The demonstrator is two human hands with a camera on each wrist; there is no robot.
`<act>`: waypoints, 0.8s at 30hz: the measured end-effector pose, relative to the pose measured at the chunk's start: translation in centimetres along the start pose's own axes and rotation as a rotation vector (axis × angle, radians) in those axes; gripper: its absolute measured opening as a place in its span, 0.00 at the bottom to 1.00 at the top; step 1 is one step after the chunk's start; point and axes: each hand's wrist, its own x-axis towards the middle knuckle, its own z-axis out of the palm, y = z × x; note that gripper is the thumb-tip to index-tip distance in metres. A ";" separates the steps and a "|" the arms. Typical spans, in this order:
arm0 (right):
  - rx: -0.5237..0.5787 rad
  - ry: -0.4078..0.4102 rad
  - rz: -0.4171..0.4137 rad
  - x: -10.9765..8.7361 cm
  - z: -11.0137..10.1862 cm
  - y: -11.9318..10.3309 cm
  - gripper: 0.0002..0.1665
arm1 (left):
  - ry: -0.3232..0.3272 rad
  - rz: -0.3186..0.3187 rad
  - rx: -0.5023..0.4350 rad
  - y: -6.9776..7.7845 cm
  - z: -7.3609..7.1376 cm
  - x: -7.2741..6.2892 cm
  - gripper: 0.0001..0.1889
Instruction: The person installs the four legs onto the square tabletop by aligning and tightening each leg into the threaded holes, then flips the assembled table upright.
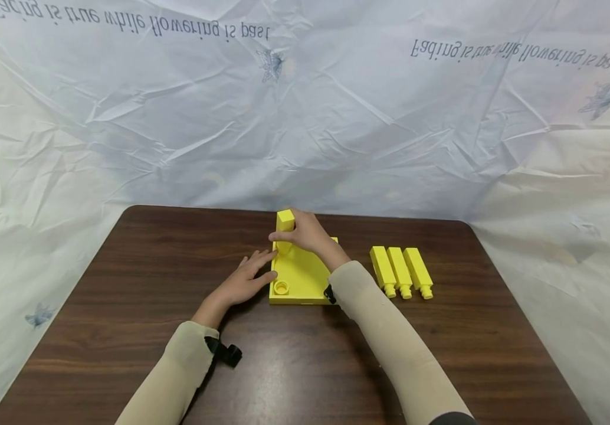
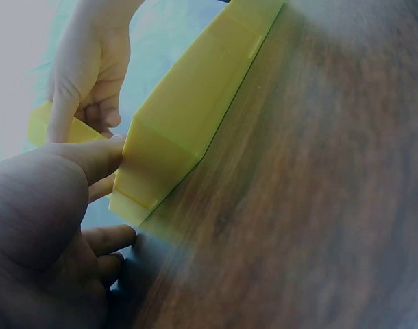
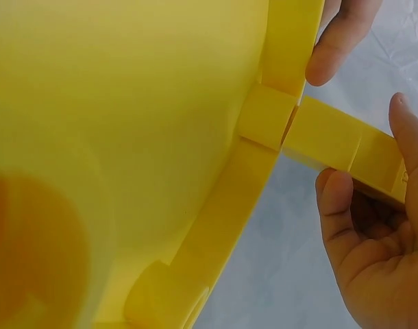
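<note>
A square yellow panel [image 1: 305, 280] with a raised rim lies on the table. My right hand [image 1: 309, 231] grips a square yellow leg [image 1: 285, 220] that stands upright at the panel's back left corner. In the right wrist view, a narrow gap shows between this leg [image 3: 324, 133] and the round socket [image 3: 267, 116] under it. Fingers fairly straight, my left hand [image 1: 243, 280] touches the panel's left edge. The left wrist view shows its thumb [image 2: 103, 156] against the panel's side [image 2: 154, 164]. Another round socket [image 1: 281, 288] shows at the front left corner.
Right of the panel, three more yellow legs [image 1: 402, 267] lie side by side, their knobbed ends towards me. The brown wooden table [image 1: 151, 283] backs onto a hanging white printed sheet [image 1: 305, 141]. Black wrist devices [image 1: 225, 352] are strapped at both sleeves.
</note>
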 end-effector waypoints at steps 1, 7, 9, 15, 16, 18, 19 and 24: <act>-0.002 -0.003 -0.003 0.0 0.0 0.0 0.30 | 0.000 0.000 0.000 0.0 0.0 0.0 0.34; -0.008 -0.018 -0.010 0.0 0.0 0.0 0.27 | -0.004 -0.004 0.007 0.0 0.0 0.0 0.34; -0.010 -0.017 -0.014 -0.1 0.0 0.0 0.26 | -0.003 -0.004 0.007 0.0 0.0 0.0 0.34; -0.003 -0.010 -0.031 -0.1 0.0 0.1 0.24 | 0.000 0.008 0.001 -0.2 0.1 0.0 0.34; -0.002 -0.009 -0.033 -0.1 0.0 0.2 0.24 | 0.001 0.011 -0.001 -0.2 0.1 0.0 0.34; 0.001 -0.006 -0.034 0.0 0.0 0.2 0.25 | 0.004 0.016 -0.002 -0.1 0.1 0.0 0.34; 0.002 -0.006 -0.033 0.0 0.1 0.2 0.25 | 0.005 0.016 -0.004 -0.1 0.0 0.0 0.34; 0.006 -0.017 -0.029 -0.1 0.1 0.2 0.25 | 0.001 0.014 -0.001 -0.2 0.1 0.0 0.34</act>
